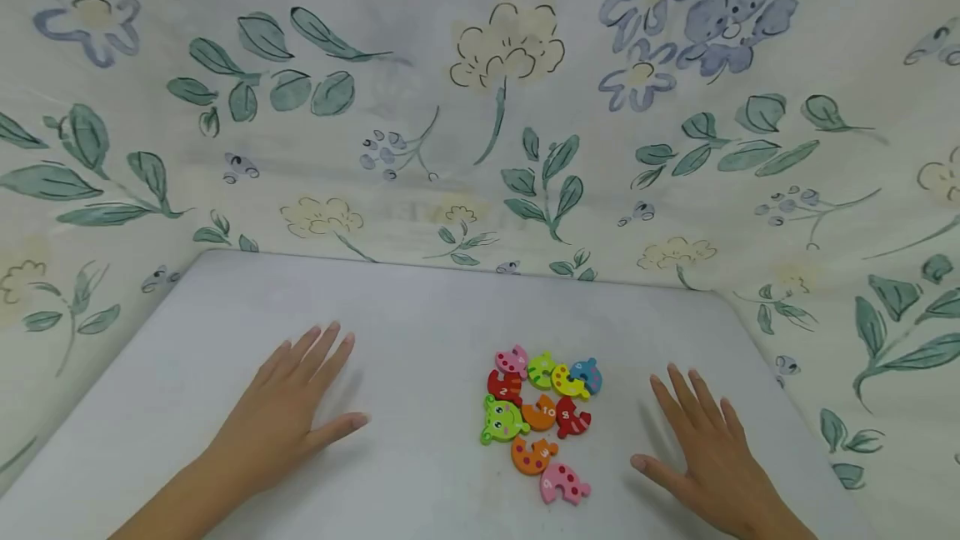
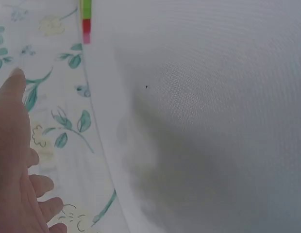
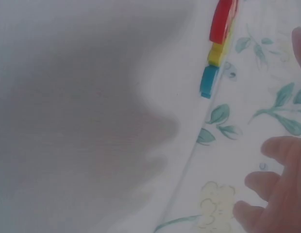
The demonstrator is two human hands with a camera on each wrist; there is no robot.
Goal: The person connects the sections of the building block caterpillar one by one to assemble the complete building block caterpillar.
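Observation:
A cluster of colourful caterpillar puzzle pieces lies on the white table, right of the middle. Its green smiling head piece [image 1: 502, 421] is at the left, beside an orange piece marked 10 [image 1: 539, 413] and a red striped piece [image 1: 572, 418]. Pink, green, yellow and blue pieces [image 1: 587, 376] form the top row. A pink spotted piece [image 1: 563, 484] sits lowest, below an orange spotted one [image 1: 532, 456]. To the left, my left hand [image 1: 288, 407] holds nothing, its fingers spread. My right hand [image 1: 705, 452] is right of the pieces, also spread and holding nothing.
The white table [image 1: 420, 323] has its far edge against a hanging cloth [image 1: 420, 148] printed with leaves and flowers. That cloth also rises at the left and right sides. Shadows of the hands fall on the tabletop.

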